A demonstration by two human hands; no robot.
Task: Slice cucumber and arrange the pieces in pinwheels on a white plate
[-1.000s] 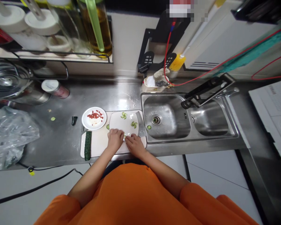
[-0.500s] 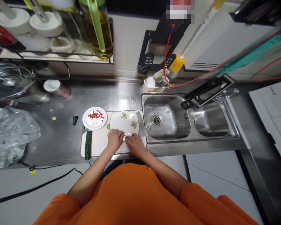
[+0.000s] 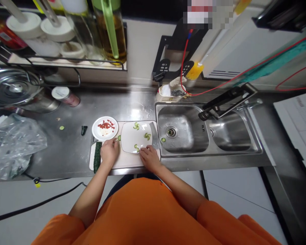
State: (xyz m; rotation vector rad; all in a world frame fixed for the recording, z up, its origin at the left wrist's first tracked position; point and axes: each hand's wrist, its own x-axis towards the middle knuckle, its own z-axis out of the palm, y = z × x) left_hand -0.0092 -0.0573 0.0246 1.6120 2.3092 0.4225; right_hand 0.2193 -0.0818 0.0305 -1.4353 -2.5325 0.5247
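Observation:
A white square plate (image 3: 132, 137) lies on the pale cutting board (image 3: 122, 161) and carries three small fans of cucumber slices (image 3: 136, 126). My right hand (image 3: 149, 157) rests at the plate's near right edge, fingers curled beside the nearest cucumber fan. My left hand (image 3: 109, 150) sits on the board left of the plate, next to the dark half cucumber (image 3: 97, 157), with its fingers bent; what they hold, if anything, is hidden. A round white plate with red berries (image 3: 105, 127) stands behind my left hand.
A double steel sink (image 3: 206, 131) with a black tap lies right of the board, a cucumber slice (image 3: 163, 139) on its rim. A crumpled plastic bag (image 3: 14, 144), a pot lid and a can sit at the left. Bottles fill the rack above.
My left hand has left the plate's near edge and moved left onto the board beside the cucumber. A third cucumber fan now lies uncovered on the plate. The right hand has barely shifted.

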